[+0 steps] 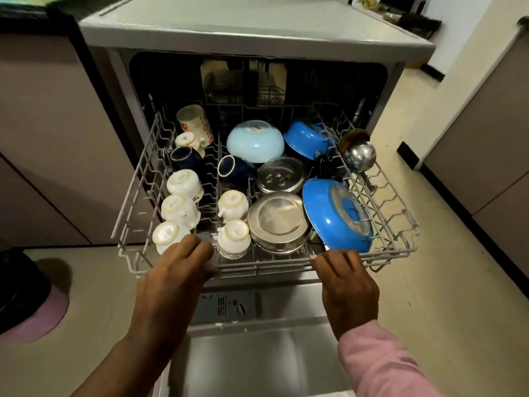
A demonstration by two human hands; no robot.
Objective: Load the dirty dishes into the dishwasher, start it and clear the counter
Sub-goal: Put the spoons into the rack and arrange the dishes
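Note:
The dishwasher (257, 38) stands open with its grey wire upper rack (395, 207) pulled out over the lowered door (257, 353). Both hands grip the rack's front rail: my left hand (174, 273) at the left, my right hand (346, 285) at the right. In the rack sit several white cups (183, 183) upside down, two dark blue mugs (234, 169), a pale blue bowl (254, 140), two blue bowls (335, 216), steel lids (279, 222) and a steel ladle (359, 154).
Beige cabinets (51, 138) flank the dishwasher on the left and others (486, 156) stand at the right. A dark round bin (20, 285) on a pink base sits on the floor at the left. Tiled floor (415, 282) lies to the right.

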